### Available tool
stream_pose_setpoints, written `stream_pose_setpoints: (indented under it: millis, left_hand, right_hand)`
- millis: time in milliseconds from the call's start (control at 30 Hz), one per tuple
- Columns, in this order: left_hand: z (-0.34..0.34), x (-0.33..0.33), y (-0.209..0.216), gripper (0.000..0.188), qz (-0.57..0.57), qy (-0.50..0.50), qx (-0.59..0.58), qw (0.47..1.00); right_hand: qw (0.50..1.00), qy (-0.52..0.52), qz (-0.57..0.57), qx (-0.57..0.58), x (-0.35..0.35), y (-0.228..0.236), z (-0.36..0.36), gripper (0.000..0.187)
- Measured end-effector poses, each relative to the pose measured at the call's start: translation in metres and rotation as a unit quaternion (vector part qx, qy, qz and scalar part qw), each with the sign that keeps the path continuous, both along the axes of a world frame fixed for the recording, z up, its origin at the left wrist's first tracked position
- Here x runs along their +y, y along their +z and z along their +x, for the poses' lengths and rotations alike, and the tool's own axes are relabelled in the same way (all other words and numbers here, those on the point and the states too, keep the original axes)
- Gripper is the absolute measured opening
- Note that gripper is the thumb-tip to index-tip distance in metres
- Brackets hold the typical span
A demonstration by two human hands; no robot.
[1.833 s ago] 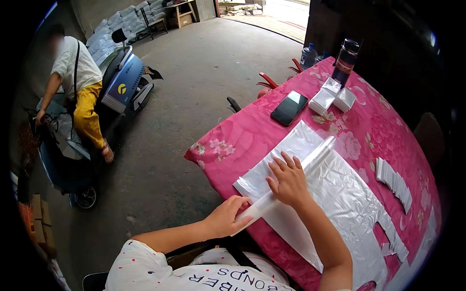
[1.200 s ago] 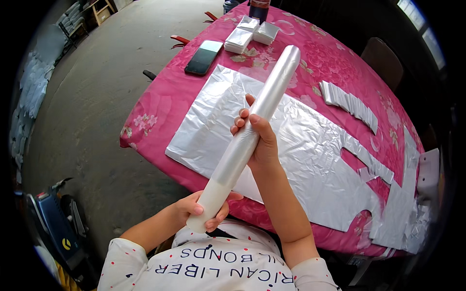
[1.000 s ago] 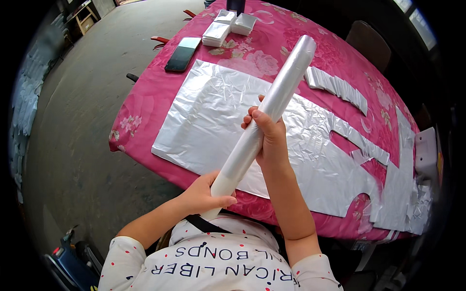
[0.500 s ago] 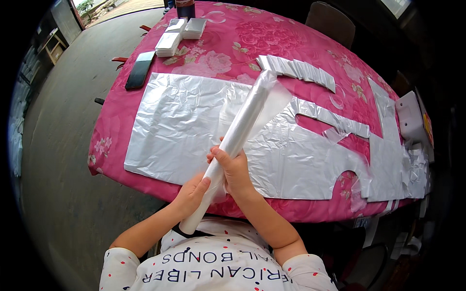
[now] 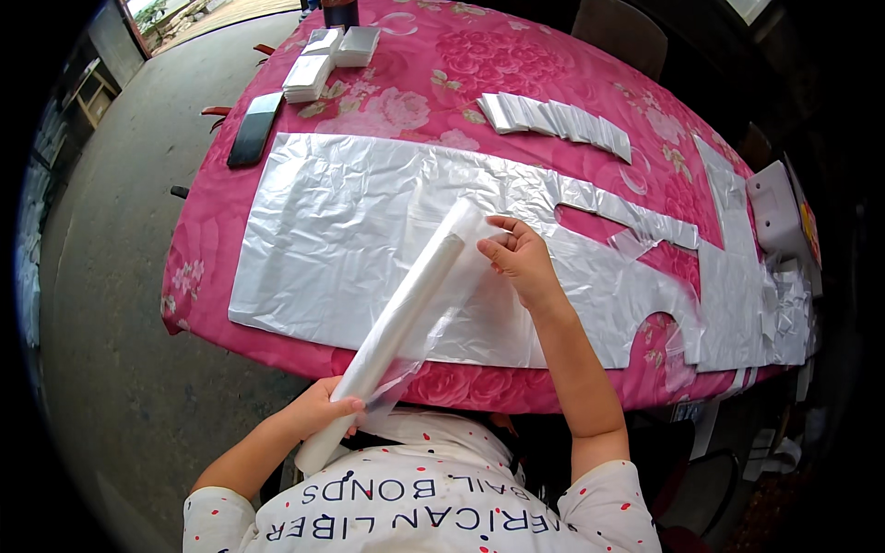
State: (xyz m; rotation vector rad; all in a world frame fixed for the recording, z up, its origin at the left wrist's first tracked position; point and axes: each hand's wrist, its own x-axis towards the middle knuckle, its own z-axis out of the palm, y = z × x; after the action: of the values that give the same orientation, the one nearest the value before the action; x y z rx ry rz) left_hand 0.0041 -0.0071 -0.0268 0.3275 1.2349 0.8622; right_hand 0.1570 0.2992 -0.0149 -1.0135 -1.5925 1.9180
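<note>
A long roll of clear, whitish plastic film slants in front of me, its far end over the table. My left hand is wrapped round the near end, close to my shirt. A loose sheer flap hangs off the roll's right side. My right hand pinches that flap's edge near the far end, thumb and fingertips together. Beneath lie flat silvery-white plastic bags with cut-out handles toward the right.
A pink floral cloth covers the table. Small white packets stand in stacks at the far left, and others lie in a fanned row. A dark phone rests by the left edge. At the right is a white box.
My right hand has left the roll's middle and moved up and right to the flap's edge. The left hand slid down the roll, which has come nearer to me.
</note>
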Motion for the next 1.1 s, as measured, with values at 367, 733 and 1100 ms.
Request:
stream_pose_setpoints:
  millis: [367,733,1100]
  left_hand:
    - [-0.008,-0.016,-0.018,0.065,-0.009,0.019,-0.308,0.951]
    - [-0.007,-0.025,-0.043,0.065,0.019,0.027,-0.48,0.877]
    - [-0.01,-0.018,-0.032,0.066,-0.005,0.0,-0.401,0.916]
  right_hand:
    - [0.984,0.144,0.035,-0.095,0.039,0.004,-0.009,0.034]
    - [0.948,0.297,-0.006,-0.115,0.043,0.009,-0.022,0.019]
    - [0.947,0.302,0.004,-0.111,0.045,0.009,-0.008,0.016]
